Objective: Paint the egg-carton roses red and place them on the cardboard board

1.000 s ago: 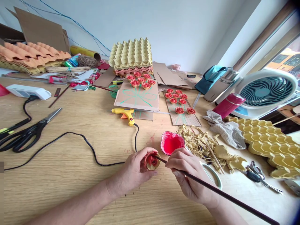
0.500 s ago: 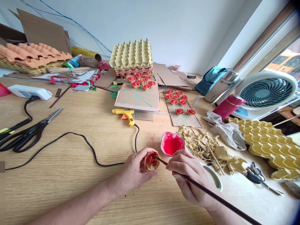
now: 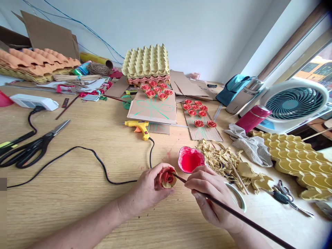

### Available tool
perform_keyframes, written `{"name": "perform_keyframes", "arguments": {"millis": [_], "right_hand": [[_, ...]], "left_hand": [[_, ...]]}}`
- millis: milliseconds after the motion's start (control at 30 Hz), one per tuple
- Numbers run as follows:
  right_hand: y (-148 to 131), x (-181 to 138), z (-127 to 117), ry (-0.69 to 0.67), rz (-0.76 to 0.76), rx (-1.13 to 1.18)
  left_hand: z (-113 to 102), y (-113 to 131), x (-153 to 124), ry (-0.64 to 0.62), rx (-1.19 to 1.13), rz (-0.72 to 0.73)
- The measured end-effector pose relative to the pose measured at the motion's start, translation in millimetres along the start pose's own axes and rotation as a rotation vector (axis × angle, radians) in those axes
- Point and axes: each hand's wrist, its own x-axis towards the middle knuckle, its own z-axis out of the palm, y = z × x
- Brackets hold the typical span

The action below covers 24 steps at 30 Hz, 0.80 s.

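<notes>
Between the thumb and fingers of my left hand [image 3: 149, 185] is a paper rose [image 3: 167, 177], red in its middle and upper petals, with bare tan pulp on its lower petals. My right hand [image 3: 211, 195] grips a long dark paintbrush [image 3: 233, 211], its handle slanting down to the lower right. The brush tip meets the inner petals of the rose. Just beyond my right hand sits a small wavy-edged bowl [image 3: 191, 159] of red paint. A pale green tape roll [image 3: 237, 197] is partly hidden behind that hand.
A yellow glue gun [image 3: 138, 128] lies ahead, its black cord crossing the table. Red roses stand on two cardboard pieces [image 3: 153, 111]. Scissors [image 3: 36, 145] are at left; tan scraps [image 3: 220, 155], keys [image 3: 284, 197] and an egg tray [image 3: 295, 159] at right.
The brush and right hand have shifted very slightly, with the tip still at the rose's inner petals. My left hand keeps its hold, and the rest looks the same.
</notes>
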Motion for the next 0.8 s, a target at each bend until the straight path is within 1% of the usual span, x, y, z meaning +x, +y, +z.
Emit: {"name": "perform_keyframes", "arguments": {"millis": [167, 333, 433, 533, 667, 800], "right_hand": [[0.7, 0.0, -1.9, -0.023, 0.020, -0.059], [2.5, -7.8, -7.3, 0.045, 0.008, -0.062], [2.3, -8.6, -7.7, 0.057, 0.011, -0.024], [-0.2, -4.9, -4.7, 0.030, -0.006, -0.023], [-3.1, 0.7, 0.5, -0.027, -0.013, -0.084], [-1.0, 0.1, -0.4, -0.008, -0.014, -0.121]], "left_hand": [[1.2, 1.1, 0.4, 0.029, 0.025, 0.010], [0.6, 1.0, 1.6, 0.039, 0.006, -0.019], [0.1, 0.4, 1.8, 0.044, -0.004, -0.019], [-0.5, -0.7, 1.7, 0.050, -0.012, -0.006], [-1.3, -0.4, 1.7, 0.038, -0.028, 0.006], [-0.9, -1.2, 2.3, 0.039, -0.051, 0.001]]}}
